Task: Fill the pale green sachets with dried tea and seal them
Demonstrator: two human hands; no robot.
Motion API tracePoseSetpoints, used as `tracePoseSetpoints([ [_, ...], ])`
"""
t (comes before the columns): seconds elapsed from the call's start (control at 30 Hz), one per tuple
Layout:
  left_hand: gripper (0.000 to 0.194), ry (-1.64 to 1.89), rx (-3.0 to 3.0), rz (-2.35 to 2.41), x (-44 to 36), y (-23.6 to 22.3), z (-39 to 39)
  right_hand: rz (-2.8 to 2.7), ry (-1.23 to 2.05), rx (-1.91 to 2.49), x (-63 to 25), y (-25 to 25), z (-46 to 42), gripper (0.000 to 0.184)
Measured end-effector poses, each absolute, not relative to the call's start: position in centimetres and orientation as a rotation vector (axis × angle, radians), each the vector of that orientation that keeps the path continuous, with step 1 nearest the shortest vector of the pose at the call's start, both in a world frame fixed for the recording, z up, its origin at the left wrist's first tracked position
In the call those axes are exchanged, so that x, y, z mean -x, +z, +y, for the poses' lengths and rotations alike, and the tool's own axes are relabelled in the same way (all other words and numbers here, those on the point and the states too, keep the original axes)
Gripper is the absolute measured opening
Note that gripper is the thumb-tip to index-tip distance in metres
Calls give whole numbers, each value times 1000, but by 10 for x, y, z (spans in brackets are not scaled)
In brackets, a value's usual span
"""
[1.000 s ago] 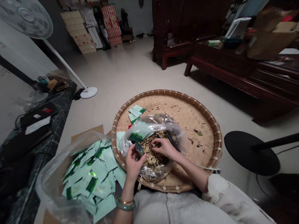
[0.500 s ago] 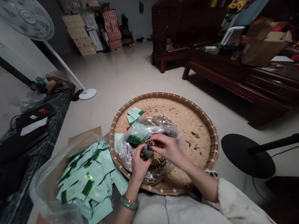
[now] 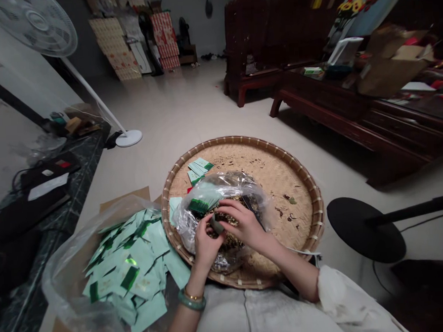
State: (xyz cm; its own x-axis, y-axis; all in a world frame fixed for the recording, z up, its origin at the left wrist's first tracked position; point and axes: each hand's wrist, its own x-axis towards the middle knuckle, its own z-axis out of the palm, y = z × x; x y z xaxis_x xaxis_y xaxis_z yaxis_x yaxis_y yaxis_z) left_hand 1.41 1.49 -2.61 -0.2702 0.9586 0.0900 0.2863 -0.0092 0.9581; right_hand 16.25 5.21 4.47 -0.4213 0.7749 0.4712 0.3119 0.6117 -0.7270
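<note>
My left hand [image 3: 207,247] holds a small dark green packet [image 3: 217,225] between its fingers, and my right hand [image 3: 243,224] curls over the packet's far side, its fingertips touching or almost touching it. Both hands rest over loose dry tea leaves [image 3: 231,241] in a clear plastic bag [image 3: 222,183]. A bundle of green-edged sachets [image 3: 199,206] lies in that bag, close to my left hand. A dark strip [image 3: 254,211] shows partly behind my right hand. Whatever my right fingertips pinch is hidden.
The bag sits on a round woven bamboo tray [image 3: 238,141], with a small stack of pale green sachets [image 3: 199,168]. Many more lie in a plastic bag [image 3: 70,288] at left. A dark stone counter [image 3: 80,163], fan, black round stand base [image 3: 362,230] and dark wooden furniture [image 3: 332,93] surround me.
My hands have drawn together over the bag since a second ago. The small packet has moved rightward and downward from my left fingertips to between both hands. The whole view has shifted slightly.
</note>
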Motion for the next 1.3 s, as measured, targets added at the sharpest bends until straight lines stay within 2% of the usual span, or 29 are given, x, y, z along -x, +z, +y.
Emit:
tracePoseSetpoints([
  [0.4, 50, 1317, -1421, 1588, -14, -26, 12, -1811, 796, 919, -172, 51, 50, 28],
  [0.53, 50, 1337, -1567, 1607, -14, -24, 12, -1903, 975, 952, -174, 48, 50, 35],
  [0.7, 49, 1311, -1693, 1650, -16, -18, 12, -1976, 901, 988, -173, 42, 50, 16],
  [0.77, 51, 1297, -1708, 1654, -16, -18, 12, -1915, 872, 978, -173, 42, 51, 15],
  [0.87, 53, 1274, -1715, 1659, -15, -21, 12, -1798, 906, 981, -174, 42, 52, 19],
  [1.0, 57, 1249, -1757, 1662, -14, -24, 12, -1883, 1040, 1017, -174, 36, 49, 47],
  [1.03, 57, 1249, -1778, 1669, -14, -24, 13, -1918, 1049, 1031, -174, 34, 48, 47],
  [1.17, 55, 1258, -1861, 1685, -14, -23, 14, -1914, 978, 1074, -171, 31, 46, 23],
  [1.3, 55, 1265, -1885, 1677, -15, -24, 15, -1894, 906, 1051, -169, 37, 47, 14],
])
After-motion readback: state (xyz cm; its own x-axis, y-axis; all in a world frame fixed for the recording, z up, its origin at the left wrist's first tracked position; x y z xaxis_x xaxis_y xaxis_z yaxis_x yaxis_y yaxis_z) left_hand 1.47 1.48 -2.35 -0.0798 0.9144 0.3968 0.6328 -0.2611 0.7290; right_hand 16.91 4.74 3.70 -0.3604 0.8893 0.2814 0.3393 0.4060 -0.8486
